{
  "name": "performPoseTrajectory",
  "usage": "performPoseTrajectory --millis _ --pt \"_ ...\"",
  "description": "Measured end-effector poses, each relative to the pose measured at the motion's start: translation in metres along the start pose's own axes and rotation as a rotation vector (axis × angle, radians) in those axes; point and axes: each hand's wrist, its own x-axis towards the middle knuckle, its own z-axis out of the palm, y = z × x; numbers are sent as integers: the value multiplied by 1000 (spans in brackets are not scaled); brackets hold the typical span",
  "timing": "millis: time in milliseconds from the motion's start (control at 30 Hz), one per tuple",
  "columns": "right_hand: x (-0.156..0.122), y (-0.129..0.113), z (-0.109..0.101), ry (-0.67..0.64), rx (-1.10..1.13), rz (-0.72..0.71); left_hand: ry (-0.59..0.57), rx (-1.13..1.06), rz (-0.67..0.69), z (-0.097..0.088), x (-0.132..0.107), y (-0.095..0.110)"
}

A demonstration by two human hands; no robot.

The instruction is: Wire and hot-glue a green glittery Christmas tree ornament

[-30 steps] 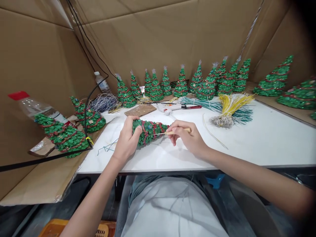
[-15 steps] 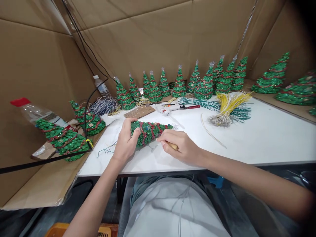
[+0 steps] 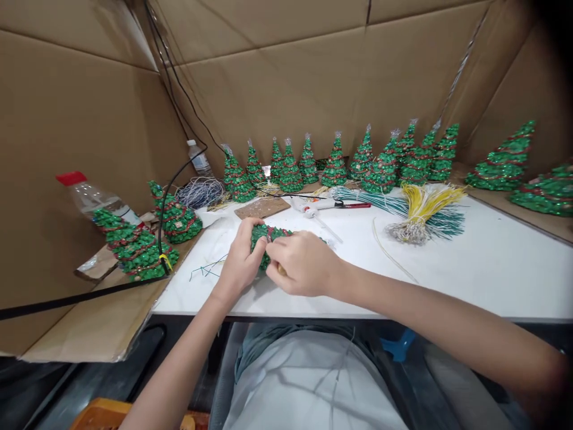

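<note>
While the small green tree (image 3: 267,237) lies on its side on the white worktop (image 3: 470,263), left hand (image 3: 239,263) has a closed grip round its base. Right hand (image 3: 301,264) covers its tip end, fist shut on a wooden-handled tool (image 3: 282,271), mostly hidden.

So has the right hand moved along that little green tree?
Yes. The right hand slid from the tip toward the left hand, now covering most of the tree.

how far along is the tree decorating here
Done: a row of finished trees stands at the back of the white table. In hand: the left hand grips one lying tree; the right hand covers it. Left: wire bundles lie unused.
</note>
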Motion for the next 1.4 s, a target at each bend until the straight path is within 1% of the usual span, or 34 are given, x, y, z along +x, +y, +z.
performPoseTrajectory --millis 67,133,167,233,267,300,333,367,433,500,567,600,667,733,767,833,867,933,967,1000,1033,1067,1133,1167,1200,1267,1333,1400 --pt "7 3 -4 -24 156 70 -20 -21 5 -2 -1 -1" --pt "1 13 -3 28 390 146 -33 -4 14 -3 -1 -1" --pt "-8 19 1 62 514 205 -35 11 18 -3 -1 -1" --pt "-29 31 10 71 813 372 -26 46 23 -3 -1 0" --pt "-41 35 14 64 924 436 -17 60 23 -3 -1 1" --pt "-51 36 17 48 969 473 -7 73 22 -2 -1 1" --pt "-59 35 19 4 953 466 5 82 20 -1 0 1" --pt "-65 32 20 8 863 432 17 87 15 0 0 2" --pt "-66 19 18 8 592 278 33 89 2 1 0 2" --pt "-55 5 13 -4 338 157 40 91 -17 2 0 1" --pt "-36 -3 8 -15 186 126 38 84 -19 2 0 1" --pt "-26 -4 5 -14 170 140 35 76 -16 2 0 1" --pt "-7 2 3 7 275 216 26 57 -13 0 0 1" --pt "4 15 4 45 500 315 15 44 -25 -1 0 2" --pt "5 22 6 80 633 368 10 40 -32 -2 0 2" --pt "-2 36 11 116 893 485 5 47 -42 -2 0 4" --pt "-9 42 13 105 1007 535 6 58 -47 -2 0 4" --pt "-25 50 16 41 1169 595 19 87 -58 -1 1 6" --pt "-34 51 16 -4 1198 606 24 101 -66 0 1 6" --pt "-41 51 16 -43 1182 597 30 110 -75 0 2 7" --pt "-47 50 15 -70 1117 556 33 114 -83 1 2 7" --pt "-52 46 14 -80 1005 482 33 116 -90 1 2 8" --pt "-56 35 12 -74 687 286 38 115 -98 1 2 8" --pt "-55 28 12 -69 512 188 42 113 -98 1 2 8" --pt "-52 21 11 -75 355 120 47 109 -93 1 1 8" --pt "-38 8 8 -104 136 55 50 93 -76 0 0 8" --pt "-17 2 4 -129 81 52 47 64 -58 -1 0 7" --pt "2 5 0 -113 181 115 36 37 -50 -2 0 5"
